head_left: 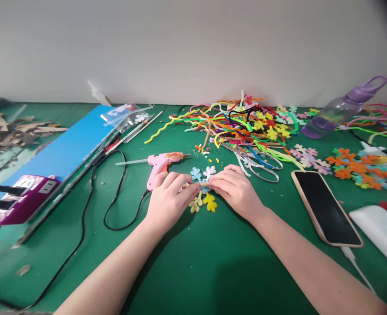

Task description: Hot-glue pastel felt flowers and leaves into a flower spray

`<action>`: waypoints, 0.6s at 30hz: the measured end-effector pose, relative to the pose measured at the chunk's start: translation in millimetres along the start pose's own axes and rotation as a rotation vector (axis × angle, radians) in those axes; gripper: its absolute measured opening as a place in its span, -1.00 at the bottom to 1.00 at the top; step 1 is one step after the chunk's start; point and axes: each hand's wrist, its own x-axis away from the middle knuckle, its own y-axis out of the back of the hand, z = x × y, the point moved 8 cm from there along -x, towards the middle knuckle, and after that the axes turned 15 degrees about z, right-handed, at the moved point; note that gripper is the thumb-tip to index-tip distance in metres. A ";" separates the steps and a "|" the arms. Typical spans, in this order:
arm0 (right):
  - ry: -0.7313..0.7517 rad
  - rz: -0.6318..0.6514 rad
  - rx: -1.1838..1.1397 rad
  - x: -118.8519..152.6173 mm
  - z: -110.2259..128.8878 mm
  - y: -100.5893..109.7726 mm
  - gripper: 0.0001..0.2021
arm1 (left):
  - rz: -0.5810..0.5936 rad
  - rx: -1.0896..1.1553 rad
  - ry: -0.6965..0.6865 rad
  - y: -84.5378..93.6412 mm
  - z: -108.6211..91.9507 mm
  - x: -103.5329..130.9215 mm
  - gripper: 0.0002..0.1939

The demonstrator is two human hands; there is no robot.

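- A thin tan strip [204,184] is pinched at its two ends by the fingertips of both hands; left hand [169,194] closed on the left end, right hand [236,191] closed on the right end.
- Strip's long axis is laid roughly side to side, across the gap between the hands; neither hand can be called nearer, as both are touching.
- Strip is held over the middle of a fuzzy flower-shaped cluster; its join with the cluster is partly covered by fingers, so attachment cannot be told.
- Beyond the strip, a light-blue fuzzy flower [196,173] is placed left and a whitish fuzzy flower [209,173] right, side by side.
- On the wearer's side of it, a cream fuzzy flower [196,203] is seen left, a bright yellow fuzzy flower [210,203] right.
- Pink glue gun with orange trigger [160,167] is set just beyond the left hand, nozzle pointed right; its handle is partly hidden by that hand.
- Grey-handled metal scissors [269,174] are left beyond and right of the right hand, not touched.
- Heap of multicoloured fuzzy stems [226,122] is spread farther back on the green surface [193,271]; black-screened phone [326,208] is placed well right.
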 end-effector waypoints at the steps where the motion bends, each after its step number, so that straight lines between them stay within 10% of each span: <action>1: 0.001 0.002 0.002 -0.2 0.4 -0.3 -0.89 | 0.003 0.000 -0.002 -1.0 -0.5 -0.8 -0.93; 18: 0.027 0.008 0.029 -0.8 5.1 1.9 -0.88 | 0.047 0.024 0.033 -5.4 3.1 -2.4 -0.96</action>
